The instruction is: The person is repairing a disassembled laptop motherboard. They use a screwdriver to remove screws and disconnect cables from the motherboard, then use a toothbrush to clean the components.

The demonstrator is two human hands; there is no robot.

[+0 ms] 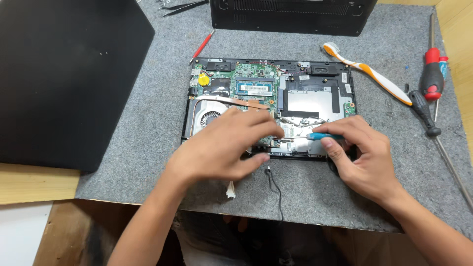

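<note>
**Grey felt mat, opened laptop under both hands**

Grey mat (148, 123) carries the opened laptop (268, 106), circuit board exposed. Right hand (362, 157), fingers clamped on a blue-handled screwdriver (322, 136), tip lying toward the board's near edge. Left hand (221, 148) rests on the laptop's near edge, fingers together, pinching; what they grip is hidden. Toothbrush (369, 74) lies to the right.

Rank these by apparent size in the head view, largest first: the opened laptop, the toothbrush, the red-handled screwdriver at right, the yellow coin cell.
1. Opened laptop
2. Toothbrush
3. Red-handled screwdriver, close to the toothbrush in length, so unsure
4. Yellow coin cell
</note>
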